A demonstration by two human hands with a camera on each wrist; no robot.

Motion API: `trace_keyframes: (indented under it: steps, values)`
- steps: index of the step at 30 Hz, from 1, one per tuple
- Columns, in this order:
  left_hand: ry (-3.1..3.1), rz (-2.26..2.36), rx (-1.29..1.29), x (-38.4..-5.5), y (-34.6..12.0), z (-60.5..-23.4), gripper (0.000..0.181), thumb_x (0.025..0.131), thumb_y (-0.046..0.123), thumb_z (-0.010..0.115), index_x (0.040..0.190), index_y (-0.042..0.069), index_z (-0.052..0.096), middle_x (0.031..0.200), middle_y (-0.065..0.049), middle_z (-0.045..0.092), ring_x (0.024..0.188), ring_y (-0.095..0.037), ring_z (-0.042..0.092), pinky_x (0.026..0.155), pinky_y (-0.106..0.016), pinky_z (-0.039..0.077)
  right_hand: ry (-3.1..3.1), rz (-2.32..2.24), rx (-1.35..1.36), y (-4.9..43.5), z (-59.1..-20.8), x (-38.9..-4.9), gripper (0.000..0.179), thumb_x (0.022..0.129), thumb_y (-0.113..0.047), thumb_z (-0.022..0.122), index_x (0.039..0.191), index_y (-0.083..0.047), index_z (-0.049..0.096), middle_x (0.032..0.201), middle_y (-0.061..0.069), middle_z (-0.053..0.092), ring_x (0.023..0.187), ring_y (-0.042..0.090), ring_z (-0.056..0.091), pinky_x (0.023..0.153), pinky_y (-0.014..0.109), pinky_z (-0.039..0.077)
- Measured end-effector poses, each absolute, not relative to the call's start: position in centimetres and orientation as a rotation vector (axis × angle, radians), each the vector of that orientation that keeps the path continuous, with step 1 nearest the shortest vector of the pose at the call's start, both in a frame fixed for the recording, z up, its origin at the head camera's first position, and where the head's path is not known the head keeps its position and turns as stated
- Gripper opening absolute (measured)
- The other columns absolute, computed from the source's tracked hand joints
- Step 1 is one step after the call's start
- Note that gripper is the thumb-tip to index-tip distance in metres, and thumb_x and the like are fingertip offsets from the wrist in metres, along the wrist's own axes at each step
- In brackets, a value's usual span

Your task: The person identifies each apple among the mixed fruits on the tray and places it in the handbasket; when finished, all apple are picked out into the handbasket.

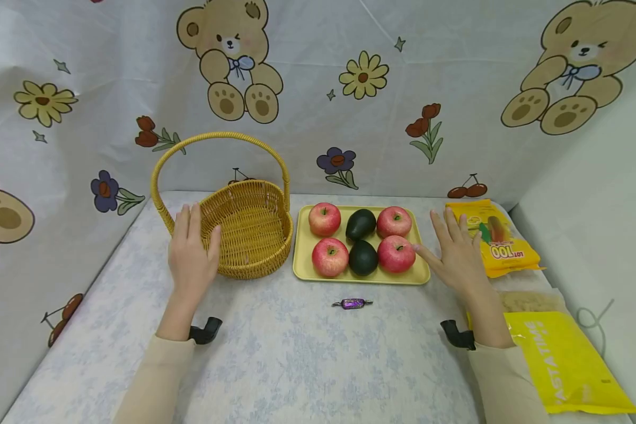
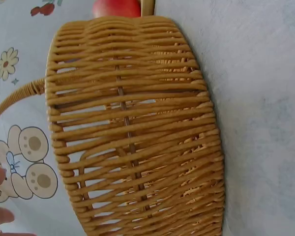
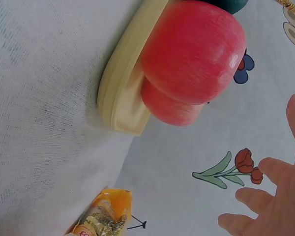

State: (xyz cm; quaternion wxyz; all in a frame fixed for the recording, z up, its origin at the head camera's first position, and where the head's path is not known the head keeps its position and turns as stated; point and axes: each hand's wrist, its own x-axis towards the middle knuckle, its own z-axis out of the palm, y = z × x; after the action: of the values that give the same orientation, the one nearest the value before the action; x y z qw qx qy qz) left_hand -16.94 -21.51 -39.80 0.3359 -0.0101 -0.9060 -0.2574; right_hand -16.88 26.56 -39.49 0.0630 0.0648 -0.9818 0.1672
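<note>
My left hand [image 1: 192, 253] has its fingers straight and overlaps the left side of a wicker basket [image 1: 254, 268] in the head view; it holds nothing. My right hand [image 1: 458, 256] is spread, with nothing in it, just right of a yellow tray [image 1: 310, 275]. On that tray lie several red apples [image 1: 330, 257] and two dark green avocados [image 1: 363, 258]. In the right wrist view, an apple [image 3: 191, 49] sits close to the spread fingers [image 3: 255, 199]. The left wrist view is mostly filled by the basket's woven wall [image 2: 132, 128].
A small purple wrapped candy [image 1: 353, 303] lies in front of the tray. At the right are an orange-yellow snack bag [image 1: 500, 244] and a yellow pasta bag [image 1: 567, 359], partly behind the right forearm. The basket's tall handle [image 1: 219, 135] arches upward. A patterned cloth [image 1: 318, 118] hangs behind.
</note>
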Motion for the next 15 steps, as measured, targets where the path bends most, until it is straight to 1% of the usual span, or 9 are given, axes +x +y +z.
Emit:
trace_keyframes:
  steps: [3, 5, 8, 10, 15]
  values:
    - [-2.179, -0.708, 0.012, -17.3, -21.9, -39.7, 0.054, 0.098, 0.021, 0.057, 0.146, 0.000, 0.043, 0.141, -0.029, 0.048, 0.131, -0.045, 0.046, 0.104, -0.059, 0.040, -2.947, 0.523, 0.200, 26.5, -39.5, -16.7, 0.087, 0.094, -0.058, 0.050, 0.158, -0.014, 0.010, 0.163, 0.024, 0.003, 0.147, 0.049, -0.006, 0.108, 0.076, -0.005]
    - [-2.085, -0.719, 0.049, -17.6, -22.1, -39.6, 0.051, 0.098, 0.020, 0.057, 0.143, -0.001, 0.046, 0.132, -0.029, 0.054, 0.122, -0.044, 0.052, 0.098, -0.057, 0.044, -2.929, 0.534, 0.207, 26.5, -39.5, -16.7, 0.087, 0.094, -0.057, 0.051, 0.158, -0.014, 0.010, 0.162, 0.024, 0.005, 0.147, 0.049, -0.005, 0.108, 0.076, -0.005]
    - [-1.988, -0.731, 0.132, -18.0, -22.6, -39.4, 0.047, 0.098, 0.021, 0.056, 0.140, 0.000, 0.050, 0.124, -0.029, 0.056, 0.114, -0.043, 0.053, 0.091, -0.056, 0.045, -2.898, 0.570, 0.220, 26.5, -39.7, -16.5, 0.086, 0.094, -0.054, 0.054, 0.159, -0.016, 0.010, 0.163, 0.023, 0.006, 0.148, 0.048, -0.002, 0.110, 0.075, -0.002]
    - [-1.949, -0.753, 0.190, -18.3, -23.1, -39.3, 0.046, 0.098, 0.021, 0.056, 0.139, 0.001, 0.051, 0.121, -0.029, 0.055, 0.110, -0.042, 0.053, 0.089, -0.054, 0.043, -2.881, 0.611, 0.227, 26.5, -39.9, -16.4, 0.086, 0.094, -0.052, 0.055, 0.159, -0.017, 0.011, 0.164, 0.020, 0.005, 0.149, 0.047, -0.001, 0.111, 0.074, 0.001]
    - [-1.944, -0.831, 0.328, -19.0, -24.4, -39.6, 0.046, 0.098, 0.022, 0.057, 0.139, 0.003, 0.051, 0.123, -0.028, 0.053, 0.111, -0.039, 0.053, 0.090, -0.051, 0.043, -2.836, 0.765, 0.237, 26.2, -40.4, -16.3, 0.087, 0.093, -0.049, 0.059, 0.159, -0.019, 0.011, 0.165, 0.015, 0.002, 0.149, 0.046, 0.004, 0.112, 0.073, 0.006]
